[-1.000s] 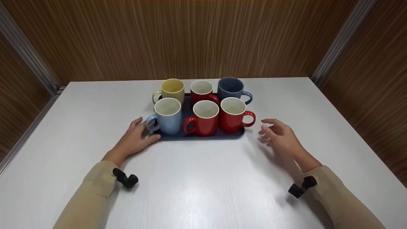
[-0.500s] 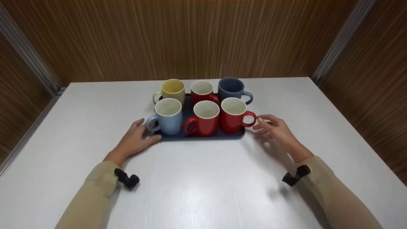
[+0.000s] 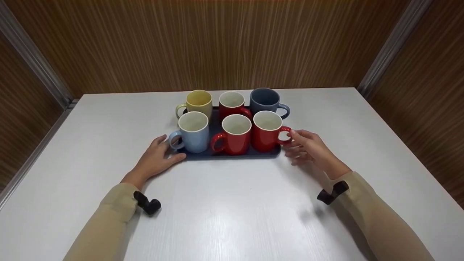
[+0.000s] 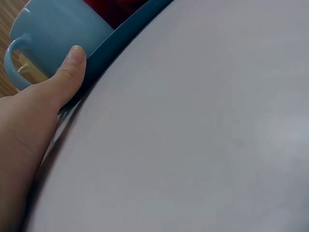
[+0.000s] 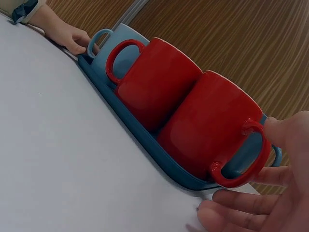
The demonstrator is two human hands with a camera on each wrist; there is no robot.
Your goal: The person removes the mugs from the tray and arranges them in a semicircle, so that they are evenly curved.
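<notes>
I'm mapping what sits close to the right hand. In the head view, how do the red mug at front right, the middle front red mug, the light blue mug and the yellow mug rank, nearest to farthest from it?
From the right hand:
1. Front right red mug, its handle at the fingertips.
2. Middle front red mug, centre of the front row.
3. Light blue mug, front left, by the left hand.
4. Yellow mug, back left corner.

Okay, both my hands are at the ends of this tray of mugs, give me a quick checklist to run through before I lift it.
1. Left hand on the tray: ok, thumb lies along its near left corner.
2. Right hand on the tray: not ok, fingers are at the right end by the red mug's handle, none curled under the rim.
3. All mugs upright: ok, six stand in two rows.
4. Mugs inside the rim: ok, though the light blue mug's handle juts past the left end.
5. Mugs empty: cannot tell for the rear ones.
6. Table around the tray free of obstacles: ok.
</notes>
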